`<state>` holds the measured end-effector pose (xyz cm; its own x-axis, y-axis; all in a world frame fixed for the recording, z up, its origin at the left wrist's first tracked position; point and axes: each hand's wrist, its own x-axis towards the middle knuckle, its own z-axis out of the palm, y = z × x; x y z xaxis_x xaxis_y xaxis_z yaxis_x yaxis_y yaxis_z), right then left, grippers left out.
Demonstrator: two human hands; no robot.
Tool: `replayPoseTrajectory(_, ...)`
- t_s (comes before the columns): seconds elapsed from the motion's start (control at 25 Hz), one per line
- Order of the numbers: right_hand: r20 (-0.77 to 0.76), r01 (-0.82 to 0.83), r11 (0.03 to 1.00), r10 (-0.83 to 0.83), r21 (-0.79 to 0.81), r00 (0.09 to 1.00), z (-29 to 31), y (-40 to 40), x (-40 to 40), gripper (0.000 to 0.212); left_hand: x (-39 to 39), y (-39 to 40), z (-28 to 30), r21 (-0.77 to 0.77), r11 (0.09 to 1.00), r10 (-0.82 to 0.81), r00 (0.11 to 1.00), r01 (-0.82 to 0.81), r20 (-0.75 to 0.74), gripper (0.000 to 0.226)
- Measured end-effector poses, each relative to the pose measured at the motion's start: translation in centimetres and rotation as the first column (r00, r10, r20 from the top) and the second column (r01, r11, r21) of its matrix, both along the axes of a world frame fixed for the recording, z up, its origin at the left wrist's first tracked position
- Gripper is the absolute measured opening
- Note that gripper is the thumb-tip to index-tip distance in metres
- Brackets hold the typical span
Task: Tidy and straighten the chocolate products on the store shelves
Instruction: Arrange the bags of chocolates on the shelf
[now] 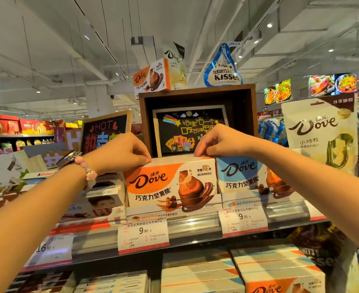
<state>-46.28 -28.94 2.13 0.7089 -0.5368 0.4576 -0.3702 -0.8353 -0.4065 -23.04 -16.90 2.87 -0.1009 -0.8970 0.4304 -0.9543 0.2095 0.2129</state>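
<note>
A row of orange Dove chocolate boxes (pixel 170 182) stands upright on the top shelf, front face toward me. My left hand (pixel 119 153) has its curled fingertips on the row's top left corner. My right hand (pixel 218 142) has its curled fingertips on the top right corner of the same row. Both hands pinch the upper edges of the boxes. Directly to the right stands a row of blue Dove boxes (pixel 244 176), partly hidden by my right forearm.
A wooden display box (pixel 197 92) with a chalkboard sign sits behind the boxes, with a Hershey's Kisses bag (pixel 224 70) on top. A large white Dove bag (pixel 320 136) stands at right. Kinder boxes (pixel 104 195) sit at left. Price tags (pixel 143 234) line the shelf edge; more boxes lie below.
</note>
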Motion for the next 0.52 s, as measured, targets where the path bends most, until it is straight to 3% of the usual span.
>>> replayPoseTrajectory(0.28, -0.08, 0.098, 0.99, -0.107, -0.105, 0.991, 0.3, 1.9, -0.2, 0.028, 0.1, -0.3, 0.3, 0.056, 0.998, -0.006, 0.997, 0.001, 0.082, 0.015)
replayPoseTrajectory(0.36, 0.012, 0.118, 0.982, -0.118, -0.15, 0.993, 0.1, 2.5, -1.3, 0.03, -0.2, -0.5, 0.6, 0.033, 0.999, 0.002, 0.996, -0.006, 0.095, 0.01)
replayPoseTrajectory(0.52, 0.249, 0.142, 0.972, -0.093, -0.187, 0.964, -0.1, 3.6, -4.9, 0.03, -4.2, -1.0, 1.0, -0.212, 0.976, -0.044, 0.999, 0.042, -0.005, 0.007)
